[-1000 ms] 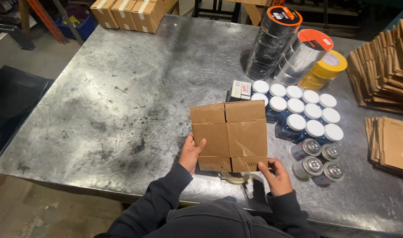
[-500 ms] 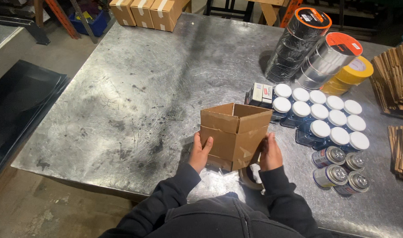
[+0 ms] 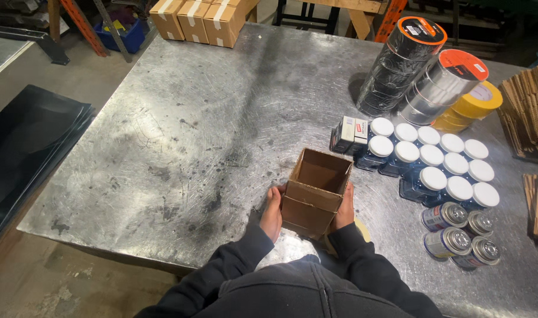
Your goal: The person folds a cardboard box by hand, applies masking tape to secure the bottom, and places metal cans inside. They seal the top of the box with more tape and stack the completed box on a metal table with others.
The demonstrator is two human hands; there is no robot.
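My left hand (image 3: 272, 213) and my right hand (image 3: 343, 209) press flat against opposite sides of a small open cardboard box (image 3: 316, 191), gripping it between them so it stands upright on the scratched metal worktop (image 3: 210, 129), its open mouth facing up and its inside bare. Just past my right hand, to the outer side, stands a block of dark blue jars with white lids (image 3: 439, 168), and nearer to me beside them lie four silver cans (image 3: 460, 238). A small dark carton (image 3: 349, 134) sits at the far corner of the jars. Farther out beyond my right hand lean stacked rolls of tape (image 3: 434, 76) in black, silver and yellow. Far ahead of my left hand, at the worktop's far edge, sit taped brown boxes (image 3: 201, 20).
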